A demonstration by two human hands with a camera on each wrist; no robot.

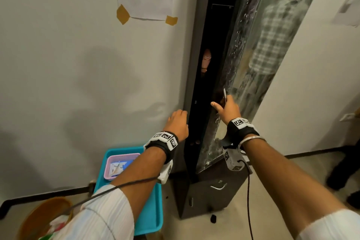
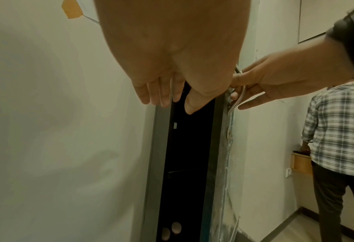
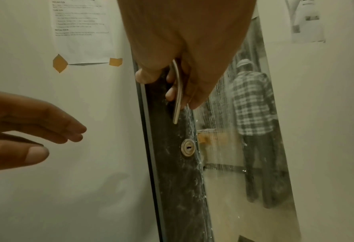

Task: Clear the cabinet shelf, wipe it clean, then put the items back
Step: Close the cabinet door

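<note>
A tall dark cabinet stands against the wall, its mirrored door ajar with a narrow black gap. My right hand grips the door's curved metal handle, fingers curled behind it. A round keyhole sits below the handle. My left hand is at the cabinet's left frame edge with straight fingers and holds nothing. Inside the gap a small pinkish item shows dimly. The shelves are mostly hidden in the dark.
A teal tray with a pink basket lies on the floor left of the cabinet, beside an orange bin. A drawer handle marks the cabinet base. A person in a checked shirt stands to the right.
</note>
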